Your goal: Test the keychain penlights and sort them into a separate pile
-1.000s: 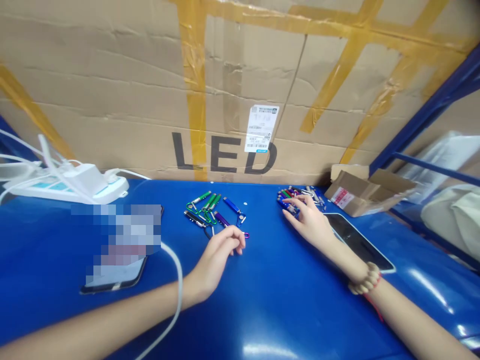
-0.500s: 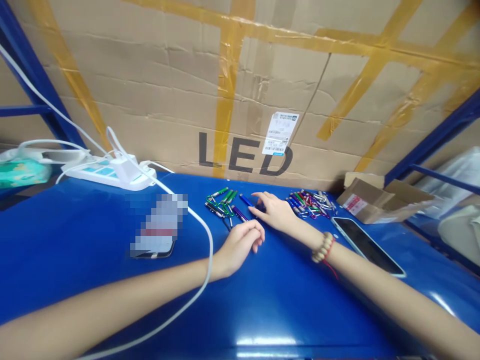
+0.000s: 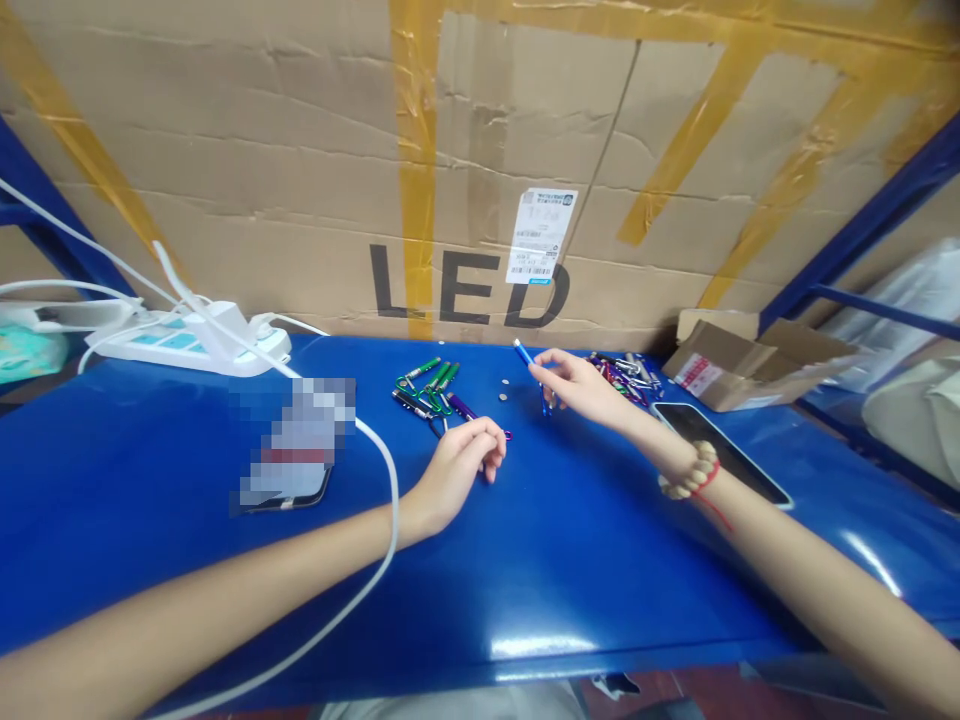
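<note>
Between the thumb and fingers of my right hand (image 3: 581,390) is a blue keychain penlight (image 3: 524,352), raised a little above the table with its silver end pointing up and left. A blue clip hangs below it. My left hand (image 3: 461,465) is loosely closed, and I see nothing in its curled fingers. Just beyond it lie a purple penlight (image 3: 460,406), a black penlight (image 3: 411,403) and several green penlights (image 3: 444,376) with clips. Two small silver discs (image 3: 503,397) rest between the hands. Partly behind my right hand is a mixed pile of penlights (image 3: 630,378).
A white cable (image 3: 391,480) crosses over my left forearm from a power strip (image 3: 150,343). Phones lie at left (image 3: 296,490) and right (image 3: 720,455) on the blue table (image 3: 450,610). A small open carton (image 3: 720,365) stands back right, before a large LED box (image 3: 300,200).
My right hand has lifted the blue penlight off the table and moved right with it, uncovering the silver discs. My left hand stays nearly in place. The view has shifted slightly.
</note>
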Motion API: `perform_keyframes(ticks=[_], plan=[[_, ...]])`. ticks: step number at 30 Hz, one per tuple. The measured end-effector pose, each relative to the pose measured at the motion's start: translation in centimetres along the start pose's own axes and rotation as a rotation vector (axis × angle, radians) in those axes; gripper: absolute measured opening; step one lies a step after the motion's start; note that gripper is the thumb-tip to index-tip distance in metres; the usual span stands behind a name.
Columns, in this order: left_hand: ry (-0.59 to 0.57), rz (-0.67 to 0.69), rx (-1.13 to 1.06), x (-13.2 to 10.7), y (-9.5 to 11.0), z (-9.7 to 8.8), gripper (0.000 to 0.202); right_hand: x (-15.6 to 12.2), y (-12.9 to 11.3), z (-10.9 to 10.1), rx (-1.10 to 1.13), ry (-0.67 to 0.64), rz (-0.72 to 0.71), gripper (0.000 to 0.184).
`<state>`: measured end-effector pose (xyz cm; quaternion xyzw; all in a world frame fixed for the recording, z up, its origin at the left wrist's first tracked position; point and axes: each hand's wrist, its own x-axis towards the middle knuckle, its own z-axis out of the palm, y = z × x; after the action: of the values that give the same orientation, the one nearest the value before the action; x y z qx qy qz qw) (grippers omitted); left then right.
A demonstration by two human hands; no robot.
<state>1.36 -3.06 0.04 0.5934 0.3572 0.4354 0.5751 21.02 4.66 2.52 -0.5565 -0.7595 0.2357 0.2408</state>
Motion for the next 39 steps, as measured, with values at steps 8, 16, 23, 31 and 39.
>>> perform_keyframes(ticks=[8, 16, 23, 31, 39], plan=[[-0.028, -0.038, 0.058, 0.1, 0.3, 0.1, 0.014, -0.8, 0.4, -1.4, -0.236, -0.217, -0.249, 0.041], [-0.045, -0.048, 0.115, 0.2, 0.4, 0.3, 0.014, 3.2, -1.2, -0.1, -0.231, -0.264, -0.350, 0.020], [-0.114, -0.068, 0.144, 0.1, 0.5, 0.3, 0.014, 4.8, -0.3, 0.7, -0.154, -0.349, -0.328, 0.012], [-0.182, -0.108, 0.171, 0.1, 1.0, 0.4, 0.017, 4.9, 1.0, 0.0, -0.127, -0.384, -0.297, 0.009], [-0.215, -0.123, 0.146, 0.2, 0.5, 0.1, 0.017, 4.5, -0.1, -7.4, -0.192, 0.045, -0.230, 0.014]])
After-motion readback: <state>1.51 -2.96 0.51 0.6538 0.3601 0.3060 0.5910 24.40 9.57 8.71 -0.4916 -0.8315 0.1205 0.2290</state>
